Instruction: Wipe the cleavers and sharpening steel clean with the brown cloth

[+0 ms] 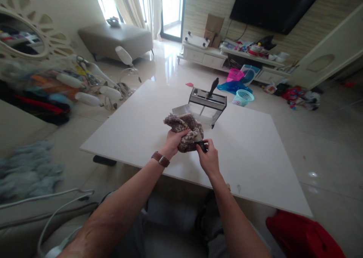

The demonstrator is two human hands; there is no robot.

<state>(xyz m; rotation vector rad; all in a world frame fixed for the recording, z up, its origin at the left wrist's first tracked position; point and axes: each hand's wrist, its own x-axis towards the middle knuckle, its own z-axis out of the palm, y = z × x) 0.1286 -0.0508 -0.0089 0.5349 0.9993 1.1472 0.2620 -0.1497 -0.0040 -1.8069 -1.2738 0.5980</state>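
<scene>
My right hand (pixel 209 156) is closed round the black handle of a wide-bladed kitchen knife (pixel 182 110). A brown and white patterned cloth (pixel 185 127) wraps the middle of the blade. The broad metal end shows beyond the cloth, and a short strip shows near the handle. My left hand (pixel 172 142) grips the cloth with the thumb on top, holding it around the blade. Both hands are above the near half of the white table (pixel 244 152). Just past the cloth stands a knife block (pixel 208 102) with clear sides and one black-handled tool in its top.
A small red piece (pixel 189 84) lies at the table's far edge. Beyond that edge are a light blue basket (pixel 243 98) and a pink basket (pixel 235 75) on the floor. A lamp with white shades (pixel 110 93) is at the left. Red fabric (pixel 303 235) sits at the lower right.
</scene>
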